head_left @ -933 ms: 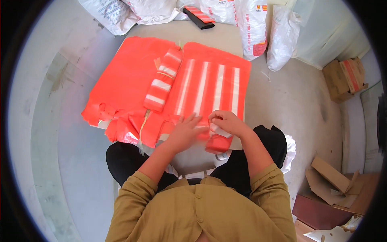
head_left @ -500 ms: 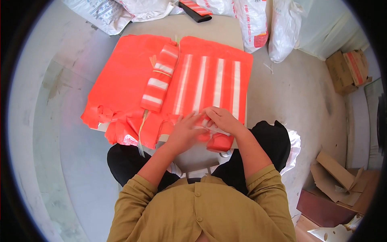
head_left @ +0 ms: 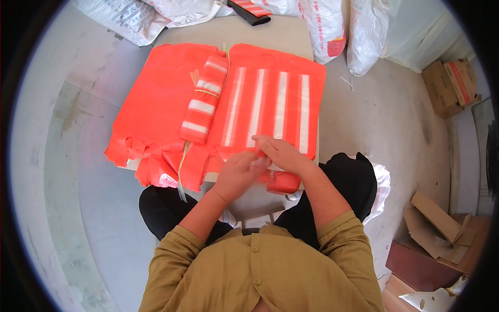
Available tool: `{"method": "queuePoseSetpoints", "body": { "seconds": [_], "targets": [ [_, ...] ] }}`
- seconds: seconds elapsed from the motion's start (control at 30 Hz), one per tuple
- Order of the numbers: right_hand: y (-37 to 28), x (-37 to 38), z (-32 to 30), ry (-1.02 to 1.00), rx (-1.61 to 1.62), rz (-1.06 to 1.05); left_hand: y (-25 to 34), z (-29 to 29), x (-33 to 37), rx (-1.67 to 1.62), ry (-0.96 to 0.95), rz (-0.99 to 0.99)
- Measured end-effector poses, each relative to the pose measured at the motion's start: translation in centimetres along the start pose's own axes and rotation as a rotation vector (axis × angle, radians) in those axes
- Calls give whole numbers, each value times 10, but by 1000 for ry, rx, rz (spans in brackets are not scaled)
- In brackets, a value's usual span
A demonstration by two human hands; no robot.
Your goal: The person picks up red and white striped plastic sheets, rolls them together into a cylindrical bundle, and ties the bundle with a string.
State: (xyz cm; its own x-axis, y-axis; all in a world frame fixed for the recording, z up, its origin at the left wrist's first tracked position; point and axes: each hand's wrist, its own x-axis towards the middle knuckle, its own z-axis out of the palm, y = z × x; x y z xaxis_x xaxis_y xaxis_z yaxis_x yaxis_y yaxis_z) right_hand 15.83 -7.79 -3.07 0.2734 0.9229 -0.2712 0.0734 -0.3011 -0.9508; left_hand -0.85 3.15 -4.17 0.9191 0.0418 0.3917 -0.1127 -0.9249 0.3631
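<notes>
A stack of thin red plastic sheets or bags with white stripes point(head_left: 264, 99) lies flat on the table before me. At its near edge, a folded or rolled red bundle point(head_left: 284, 182) sticks out below my right wrist. My right hand point(head_left: 280, 153) lies over that edge, its fingers bent and drawn together, with a bit of red showing under them. My left hand point(head_left: 237, 170) meets it from the left, its fingers curled but smeared by motion. Left of the striped stack, a folded red-and-white striped bundle point(head_left: 199, 112) tied with a yellowish band rests on plain red sheets point(head_left: 161, 88).
Pale strings point(head_left: 182, 174) hang over the table's near edge. A black-and-red striped roll point(head_left: 250, 13) lies at the far edge of the table point(head_left: 286, 31). White sacks point(head_left: 322, 31) stand behind it. Cardboard boxes point(head_left: 449, 88) and an opened carton point(head_left: 436, 229) are at the right.
My left hand has drawn its spread fingers in and come closer to my right hand. My right hand has shifted slightly left, its fingers bending. The stacks lie as before.
</notes>
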Motion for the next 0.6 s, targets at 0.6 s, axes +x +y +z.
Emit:
{"method": "queuePoseSetpoints", "body": {
  "seconds": [0.6],
  "targets": [
    [28,-22,-22,62,-191,-117,1,6,4,-134,-47,-194]
  ]
}}
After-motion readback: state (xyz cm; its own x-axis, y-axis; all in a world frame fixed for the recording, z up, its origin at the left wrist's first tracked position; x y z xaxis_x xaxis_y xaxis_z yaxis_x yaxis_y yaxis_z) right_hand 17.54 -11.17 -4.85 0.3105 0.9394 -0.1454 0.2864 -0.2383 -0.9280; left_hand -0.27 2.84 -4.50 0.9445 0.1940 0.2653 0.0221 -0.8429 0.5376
